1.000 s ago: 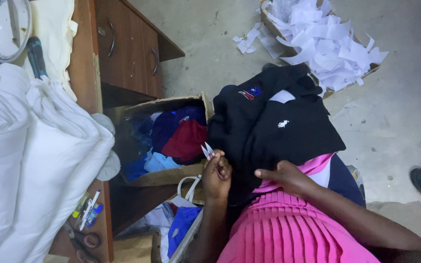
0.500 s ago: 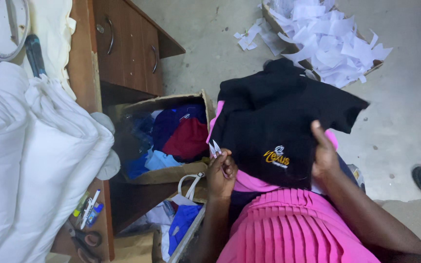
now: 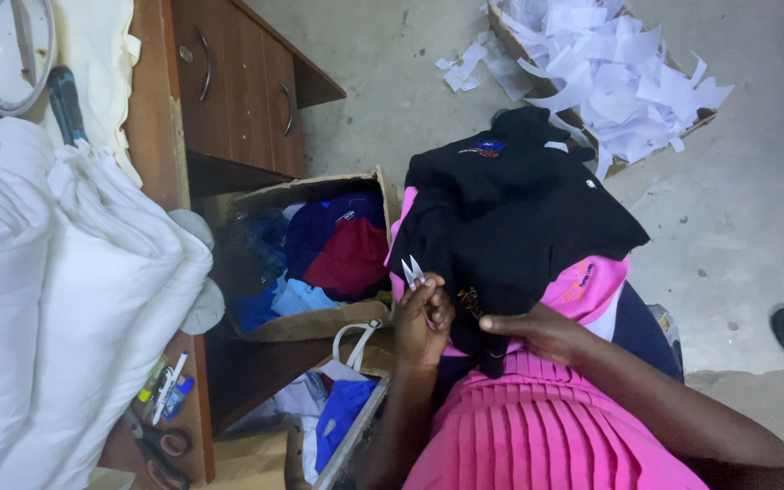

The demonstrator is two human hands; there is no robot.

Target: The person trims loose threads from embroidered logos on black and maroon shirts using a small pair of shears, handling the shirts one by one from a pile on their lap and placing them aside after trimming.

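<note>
Snips (image 3: 412,270) poke blades-up from the left hand (image 3: 423,319), whose fingers are curled tight around the handle. Black garment (image 3: 510,213) lies draped over the lap on the pink pleated skirt (image 3: 546,431), just right of those blades. Right hand (image 3: 537,331) rests flat on its lower edge, fingers together, pinning the cloth.

Left hand (image 3: 424,319) fisted, right hand (image 3: 537,331) flat.

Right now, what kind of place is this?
Probably a small tailoring or garment workshop. The left hand holds small metal thread snips beside a stack of black fabric garments on the lap; white cloth rolls lie on a brown wooden desk, and an open cardboard box of coloured fabric pieces sits on the floor.
</note>
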